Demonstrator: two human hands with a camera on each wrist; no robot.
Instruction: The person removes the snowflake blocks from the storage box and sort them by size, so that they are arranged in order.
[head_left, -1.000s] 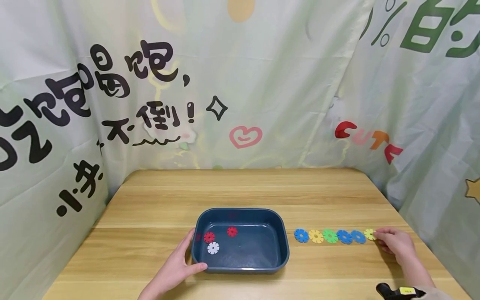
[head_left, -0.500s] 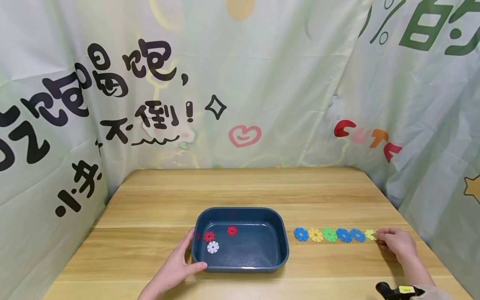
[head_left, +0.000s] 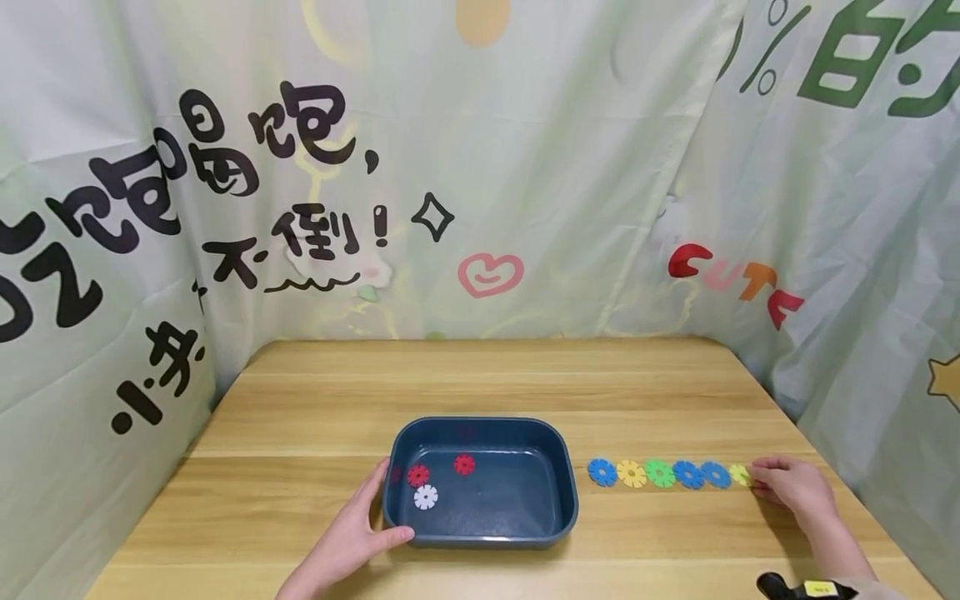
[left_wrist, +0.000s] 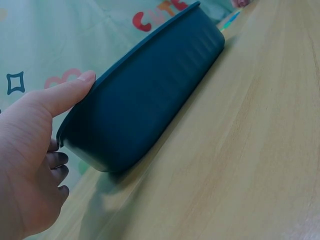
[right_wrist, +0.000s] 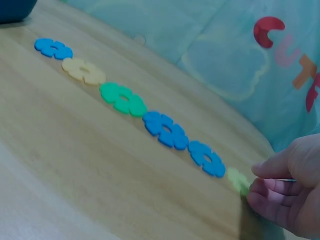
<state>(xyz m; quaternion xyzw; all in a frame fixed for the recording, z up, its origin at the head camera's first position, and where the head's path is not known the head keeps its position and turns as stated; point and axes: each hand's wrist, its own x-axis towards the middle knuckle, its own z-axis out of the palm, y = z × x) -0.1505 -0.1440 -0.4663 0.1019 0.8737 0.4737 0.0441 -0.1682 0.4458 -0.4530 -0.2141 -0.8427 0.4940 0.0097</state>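
A dark blue plastic basin (head_left: pixel 480 517) stands on the table, and my left hand (head_left: pixel 351 530) grips its near left corner. In the left wrist view the thumb (left_wrist: pixel 72 92) lies over the rim while the other fingers curl behind the corner. Inside the basin are two red snowflake discs (head_left: pixel 418 476) and a white one (head_left: pixel 426 497). To the right runs a row of flat snowflake discs: blue (head_left: pixel 602 472), yellow (head_left: pixel 632 473), green (head_left: pixel 661 473), and two more blue. At its right end my right hand (head_left: pixel 797 487) pinches the edge of a yellow-green snowflake disc (right_wrist: pixel 238 181).
The wooden table (head_left: pixel 480 383) has rounded far corners. Printed cloth (head_left: pixel 570 208) hangs behind it and along both sides. A black strap piece with a yellow label (head_left: pixel 813 587) sits at my right wrist.
Both hands stay almost where they were. My right fingertips cover slightly more of the yellow-green disc now. The basin and the other discs have not moved.
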